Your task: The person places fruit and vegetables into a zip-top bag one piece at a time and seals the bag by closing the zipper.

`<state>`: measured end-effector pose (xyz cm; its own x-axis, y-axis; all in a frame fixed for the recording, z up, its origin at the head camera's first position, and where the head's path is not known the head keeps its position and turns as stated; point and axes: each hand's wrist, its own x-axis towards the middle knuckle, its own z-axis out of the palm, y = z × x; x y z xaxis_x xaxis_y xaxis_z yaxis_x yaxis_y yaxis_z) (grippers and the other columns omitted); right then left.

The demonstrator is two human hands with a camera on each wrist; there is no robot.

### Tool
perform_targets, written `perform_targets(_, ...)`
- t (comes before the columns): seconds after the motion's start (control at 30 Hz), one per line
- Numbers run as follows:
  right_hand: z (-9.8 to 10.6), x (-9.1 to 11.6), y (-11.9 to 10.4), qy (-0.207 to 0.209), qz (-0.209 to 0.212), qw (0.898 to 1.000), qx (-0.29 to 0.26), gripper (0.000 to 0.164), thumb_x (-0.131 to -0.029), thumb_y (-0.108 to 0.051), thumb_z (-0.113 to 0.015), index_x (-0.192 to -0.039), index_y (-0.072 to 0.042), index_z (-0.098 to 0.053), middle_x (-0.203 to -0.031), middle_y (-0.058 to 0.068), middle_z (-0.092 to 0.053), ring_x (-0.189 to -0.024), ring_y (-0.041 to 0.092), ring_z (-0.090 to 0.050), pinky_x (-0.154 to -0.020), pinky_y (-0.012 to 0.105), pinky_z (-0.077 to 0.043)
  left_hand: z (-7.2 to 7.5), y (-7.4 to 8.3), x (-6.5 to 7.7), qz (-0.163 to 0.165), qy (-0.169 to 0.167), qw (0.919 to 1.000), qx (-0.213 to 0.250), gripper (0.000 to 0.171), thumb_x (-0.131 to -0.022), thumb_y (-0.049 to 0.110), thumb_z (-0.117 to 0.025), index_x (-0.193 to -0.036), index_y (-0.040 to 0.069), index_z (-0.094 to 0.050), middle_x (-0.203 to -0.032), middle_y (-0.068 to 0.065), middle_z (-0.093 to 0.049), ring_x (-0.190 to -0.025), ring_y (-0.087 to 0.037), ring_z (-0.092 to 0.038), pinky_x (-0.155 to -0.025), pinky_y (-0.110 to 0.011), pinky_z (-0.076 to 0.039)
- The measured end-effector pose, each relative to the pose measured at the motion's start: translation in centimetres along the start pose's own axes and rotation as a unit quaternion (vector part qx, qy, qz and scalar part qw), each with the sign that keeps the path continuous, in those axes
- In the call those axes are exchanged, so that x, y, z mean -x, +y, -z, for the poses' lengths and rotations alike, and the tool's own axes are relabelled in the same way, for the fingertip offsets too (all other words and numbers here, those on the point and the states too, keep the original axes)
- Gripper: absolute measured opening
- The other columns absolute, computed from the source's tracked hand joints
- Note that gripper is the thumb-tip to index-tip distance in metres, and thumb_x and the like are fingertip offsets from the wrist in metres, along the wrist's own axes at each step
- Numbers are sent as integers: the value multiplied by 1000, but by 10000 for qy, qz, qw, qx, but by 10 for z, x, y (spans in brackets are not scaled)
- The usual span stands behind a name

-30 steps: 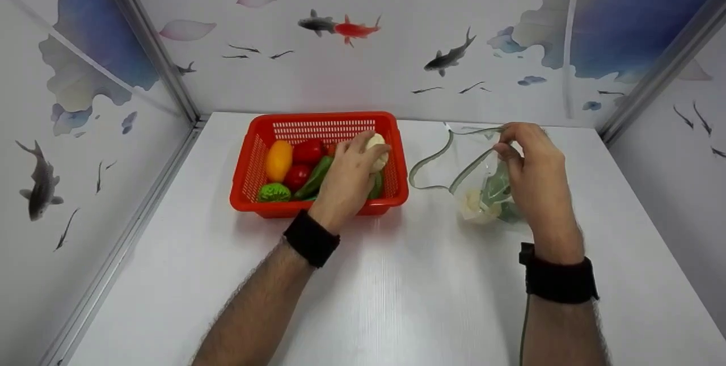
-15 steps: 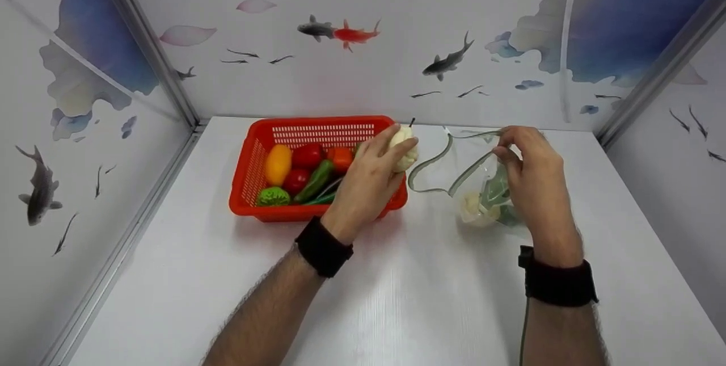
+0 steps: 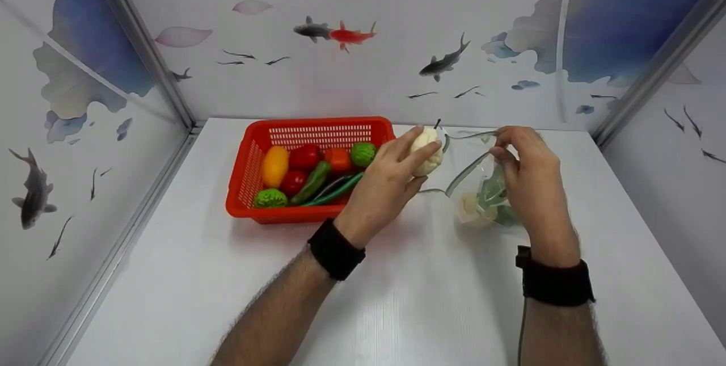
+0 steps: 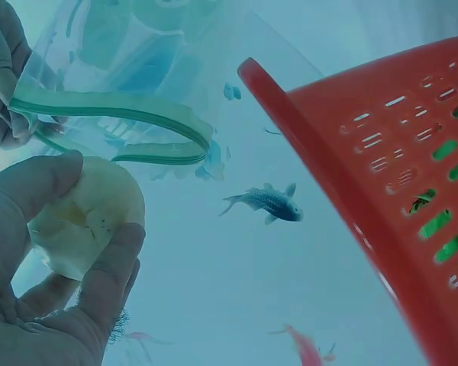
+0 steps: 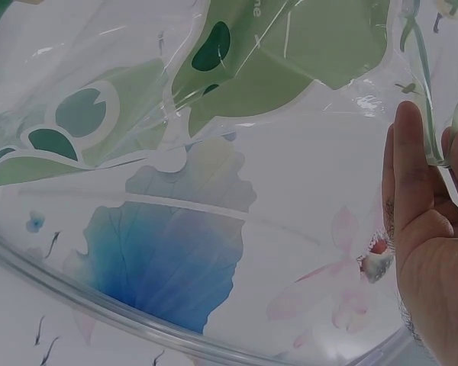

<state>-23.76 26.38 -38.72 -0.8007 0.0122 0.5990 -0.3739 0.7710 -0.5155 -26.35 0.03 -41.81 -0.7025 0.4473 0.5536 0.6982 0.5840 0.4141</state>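
My left hand [image 3: 381,193] holds a pale cream, lumpy round fruit or vegetable [image 3: 426,153] with a thin dark stem. Thumb and fingers curl round its sides in the left wrist view [image 4: 88,217]. It hangs by the mouth of a clear zip bag [image 3: 492,187] with a green zip strip and green leaf print. My right hand [image 3: 533,184] pinches the bag's strip between thumb and fingers, and the mouth gapes toward my left hand. A pale lump [image 3: 473,210] shows low inside the bag. In the right wrist view the printed bag wall [image 5: 282,69] spreads beside the hand.
A red plastic basket [image 3: 241,184] stands left of my left hand. In it lie a yellow oval fruit [image 3: 275,166], red round ones [image 3: 306,157], an orange one [image 3: 338,160], a green cucumber-like one [image 3: 312,183] and bumpy green ones [image 3: 363,154]. Printed walls [image 3: 363,71] enclose the white table [image 3: 363,298].
My left hand has lifted the cream lumpy fruit or vegetable out of the basket and carried it right to the bag's mouth. The right hand keeps its pinch on the bag, nearly still.
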Motion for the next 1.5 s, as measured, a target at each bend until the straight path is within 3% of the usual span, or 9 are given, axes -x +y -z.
perform_targets(0.13,0,1,1,35,39,10000,0,21,-111,-16,-72,-115,4,-67,-139,23,-77,-142,41,-72,-115,44,-57,-4,3,0,-510,65,9983,-264,56,-109,12,-85,-162,25,-70,-179,-13,-57,-157,-38,-62,-126,-45,-62)
perform_targets(0.3,2,0,-1,0,-67,10000,-67,17,-112,-12,-72,-115,4,-67,-141,24,-76,-143,44,-71,-119,61,-58,-7,5,-1,-1134,86,9926,-422,53,-109,4,-82,-156,24,-73,-175,-14,-59,-155,-39,-64,-126,-43,-62)
perform_targets(0.47,3,0,-2,-15,-93,9999,-87,16,-113,-11,-72,-116,4,-68,-142,24,-76,-143,43,-70,-120,61,-58,-7,4,-2,-1195,-221,9922,-278,54,-109,1,-80,-158,24,-72,-177,-16,-57,-158,-41,-62,-129,-46,-60)
perform_targets(0.8,3,0,-2,-7,-68,9999,-97,15,-113,-11,-72,-116,3,-68,-141,25,-76,-143,44,-71,-121,63,-57,-7,2,0,-1212,-769,9895,-172,62,-113,15,-78,-172,21,-58,-186,-16,-49,-165,-37,-60,-131,-44,-58)
perform_targets(1.0,1,0,-1,72,48,10000,-35,16,-112,-10,-73,-114,5,-67,-137,26,-77,-140,45,-73,-119,60,-59,-7,1,1,-1132,-869,9888,-426,61,-114,12,-76,-172,19,-59,-181,-13,-56,-160,-32,-66,-130,-40,-58)
perform_targets(1.13,1,1,-1,63,49,10000,-27,17,-112,-11,-73,-114,5,-67,-137,25,-78,-139,44,-73,-117,58,-59,-7,-1,1,-992,-869,9898,-537,58,-114,19,-78,-170,18,-62,-179,-13,-59,-157,-31,-68,-130,-39,-58)
perform_targets(1.33,2,1,-2,39,-23,10000,-64,14,-112,-8,-74,-115,4,-68,-138,24,-78,-140,44,-73,-118,58,-59,-4,-8,6,-238,-1136,9921,-471,56,-118,33,-73,-171,19,-60,-181,-13,-57,-162,-32,-63,-135,-46,-54)
perform_targets(1.5,1,1,-2,29,-19,10000,-64,15,-112,-9,-73,-114,4,-67,-137,24,-77,-141,43,-73,-118,57,-59,2,-14,9,355,-1267,9874,-879,57,-119,41,-71,-171,20,-59,-182,-11,-56,-164,-31,-60,-131,-47,-59)
